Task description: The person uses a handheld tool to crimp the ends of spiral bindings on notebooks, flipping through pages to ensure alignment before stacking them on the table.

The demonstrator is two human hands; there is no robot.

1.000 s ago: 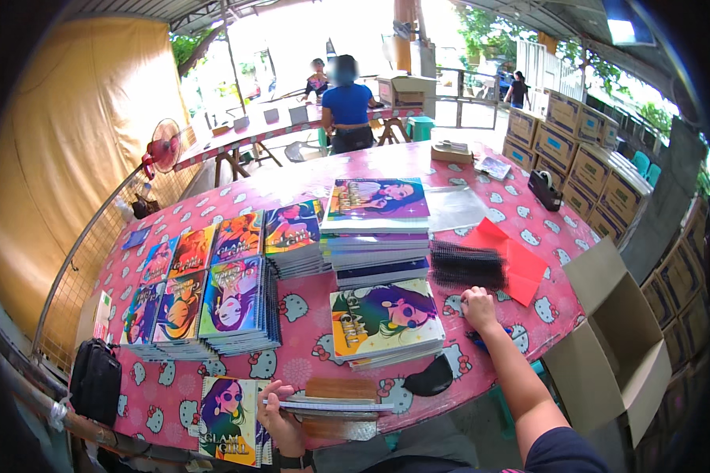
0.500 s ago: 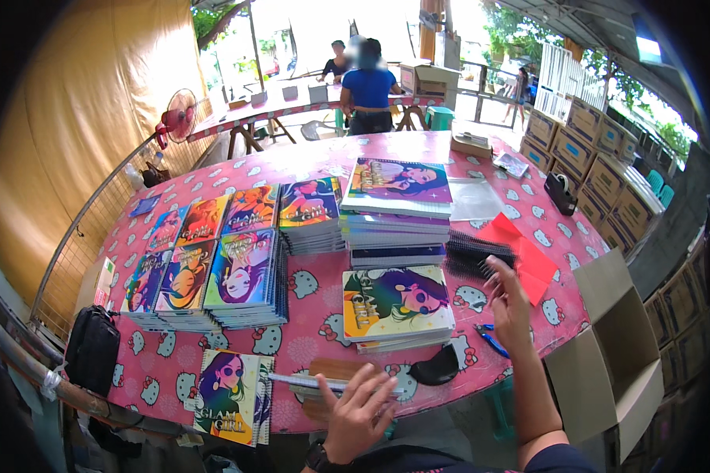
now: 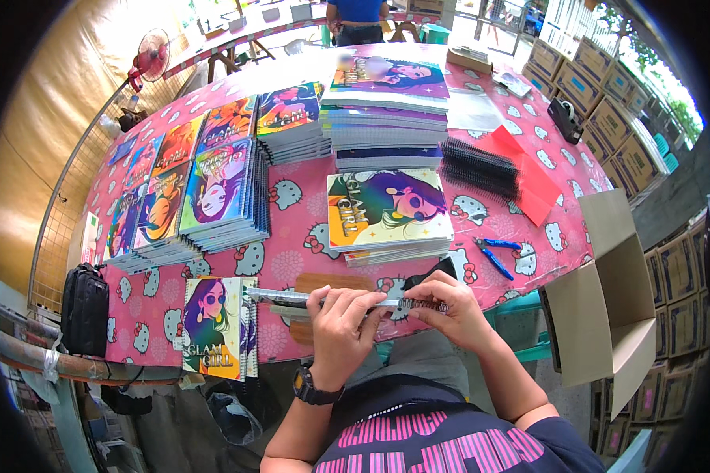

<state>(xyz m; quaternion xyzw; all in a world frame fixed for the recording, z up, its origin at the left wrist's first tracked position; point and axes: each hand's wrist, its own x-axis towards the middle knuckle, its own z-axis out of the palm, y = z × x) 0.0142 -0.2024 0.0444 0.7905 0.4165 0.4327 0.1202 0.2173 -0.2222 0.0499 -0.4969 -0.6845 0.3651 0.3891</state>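
My left hand (image 3: 341, 319), with a black watch at the wrist, is closed on a thin notebook (image 3: 280, 296) held edge-up over the near table edge. At the notebook's right end my right hand (image 3: 454, 314) pinches a dark spiral binding coil (image 3: 424, 304) against the pages. How far the coil runs into the holes is hidden by my fingers. Under the notebook lies a brown wooden board (image 3: 323, 281). Finished-looking spiral notebooks (image 3: 213, 327) lie to the left. Ahead of my hands sits a stack of unbound notebooks (image 3: 390, 209), with a taller pile (image 3: 386, 118) behind it.
Several stacks of bound notebooks (image 3: 221, 185) fill the left side. On the right are a bundle of black coils (image 3: 481, 169), red sheets (image 3: 532, 185), blue-handled pliers (image 3: 497, 256) and a tape dispenser (image 3: 564, 120). An open carton (image 3: 607, 315) stands right; a black bag (image 3: 85, 311) sits left.
My right hand has come down from near the coil bundle to the notebook's end, now with a coil. My left hand has closed on the notebook. The view has tilted downward.
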